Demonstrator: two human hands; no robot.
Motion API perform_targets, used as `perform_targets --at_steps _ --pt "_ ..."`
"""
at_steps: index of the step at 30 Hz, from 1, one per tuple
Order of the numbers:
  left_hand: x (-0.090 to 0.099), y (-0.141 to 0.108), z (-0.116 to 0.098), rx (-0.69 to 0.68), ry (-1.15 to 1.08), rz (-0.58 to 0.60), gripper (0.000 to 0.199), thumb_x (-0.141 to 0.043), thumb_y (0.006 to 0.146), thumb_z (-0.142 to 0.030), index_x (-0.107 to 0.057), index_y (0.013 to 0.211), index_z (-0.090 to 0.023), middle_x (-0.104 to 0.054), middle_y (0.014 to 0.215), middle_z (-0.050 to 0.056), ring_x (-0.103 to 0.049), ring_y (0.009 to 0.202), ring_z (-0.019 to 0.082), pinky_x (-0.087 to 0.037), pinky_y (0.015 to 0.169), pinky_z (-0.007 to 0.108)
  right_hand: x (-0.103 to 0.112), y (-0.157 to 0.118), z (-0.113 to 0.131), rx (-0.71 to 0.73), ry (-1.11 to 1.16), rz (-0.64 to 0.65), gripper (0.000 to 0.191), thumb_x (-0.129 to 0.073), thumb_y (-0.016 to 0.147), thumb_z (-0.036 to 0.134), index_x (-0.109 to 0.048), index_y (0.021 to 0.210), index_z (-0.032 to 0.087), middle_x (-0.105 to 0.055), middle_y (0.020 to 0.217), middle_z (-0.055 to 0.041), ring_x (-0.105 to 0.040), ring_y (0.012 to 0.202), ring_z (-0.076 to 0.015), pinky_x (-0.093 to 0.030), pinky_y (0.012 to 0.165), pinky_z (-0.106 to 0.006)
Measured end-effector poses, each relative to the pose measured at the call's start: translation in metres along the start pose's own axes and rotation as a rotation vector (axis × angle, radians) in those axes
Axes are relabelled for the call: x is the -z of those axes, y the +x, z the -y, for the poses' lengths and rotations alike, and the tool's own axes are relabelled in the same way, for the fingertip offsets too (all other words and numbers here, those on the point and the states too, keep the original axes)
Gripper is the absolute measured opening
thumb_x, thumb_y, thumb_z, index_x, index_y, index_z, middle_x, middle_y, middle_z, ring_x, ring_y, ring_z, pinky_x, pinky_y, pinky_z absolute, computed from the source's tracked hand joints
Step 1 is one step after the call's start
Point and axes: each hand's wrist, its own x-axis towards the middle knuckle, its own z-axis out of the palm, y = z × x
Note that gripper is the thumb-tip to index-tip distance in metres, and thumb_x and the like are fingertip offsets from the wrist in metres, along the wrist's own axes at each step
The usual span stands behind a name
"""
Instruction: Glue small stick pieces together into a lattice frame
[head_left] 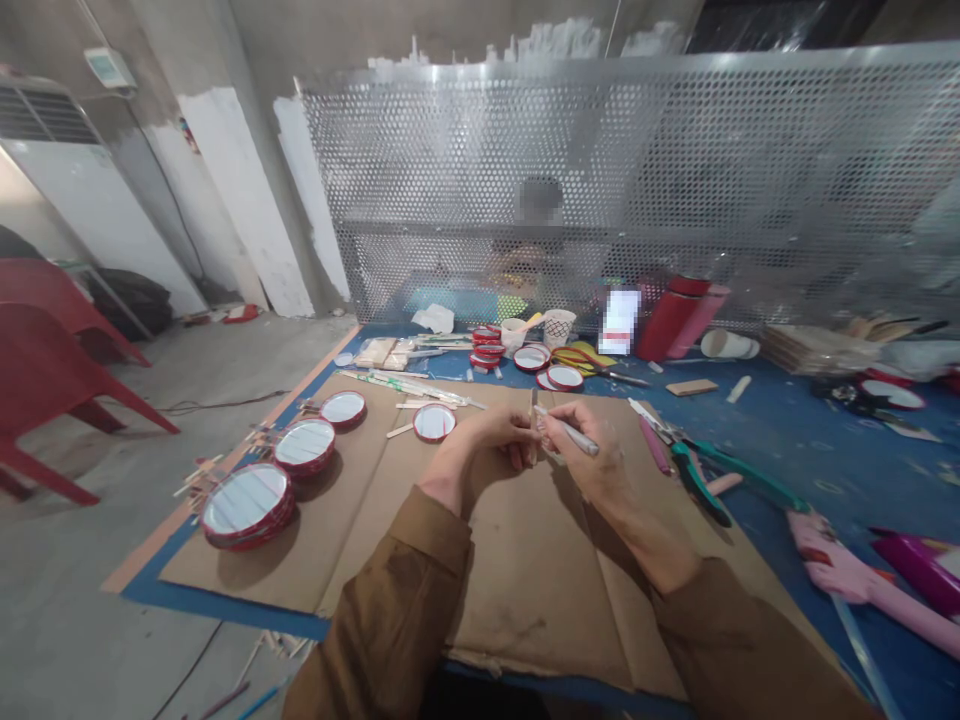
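Observation:
My left hand (504, 435) is closed, pinching a small flat wooden stick (534, 400) that points upward. My right hand (592, 455) grips a pale, pen-shaped tool (579, 438), its tip at the stick; whether it is a pen or a craft knife I cannot tell. Both hands are just above a brown cardboard sheet (525, 570). Left of them lies a red-rimmed round lid (434, 423) with a pale face, wooden sticks beside it. Three red-rimmed round pieces, large (247, 505), medium (304, 445) and small (343, 409), line the cardboard's left side.
Teal-handled pliers (701, 485) and a pink glue gun (832, 560) lie at the right. Paper cups (559, 327), stacked lids (487, 348), a phone (619, 322) and a red bottle (671, 318) stand behind. A perforated metal screen (450, 180) backs the blue table. Red chairs (45, 370) are left.

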Motion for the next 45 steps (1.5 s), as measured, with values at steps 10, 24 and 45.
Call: perform_targets --at_steps 10,24,45 --pt "0.000 0.000 -0.001 -0.003 0.015 -0.015 0.032 -0.069 0.081 -0.044 -0.061 0.077 -0.013 -0.064 0.063 0.003 -0.059 0.051 0.011 -0.046 0.059 0.026 -0.002 0.000 -0.005 -0.039 0.003 -0.004 0.023 -0.055 0.083 0.043 -0.057 0.074 0.022 -0.063 0.066 -0.0024 -0.056 0.060 -0.0166 -0.042 0.056 -0.028" --pt "0.002 0.003 0.004 -0.025 0.015 0.016 0.036 -0.069 0.079 -0.047 -0.060 0.075 -0.013 -0.065 0.064 0.004 -0.061 0.051 0.012 -0.047 0.057 0.026 -0.001 0.001 -0.002 0.005 -0.020 0.011 0.021 -0.055 0.082 0.040 -0.060 0.078 0.020 -0.065 0.069 -0.0029 -0.056 0.062 -0.0160 -0.043 0.058 -0.027" --pt "0.002 0.007 0.010 -0.038 -0.002 0.007 0.035 -0.068 0.081 -0.047 -0.062 0.077 -0.013 -0.064 0.062 0.003 -0.059 0.051 0.011 -0.046 0.059 0.024 -0.001 0.001 -0.003 -0.051 -0.033 0.017 0.023 -0.055 0.081 0.042 -0.057 0.075 0.021 -0.063 0.062 -0.0022 -0.056 0.057 -0.0153 -0.041 0.054 -0.025"
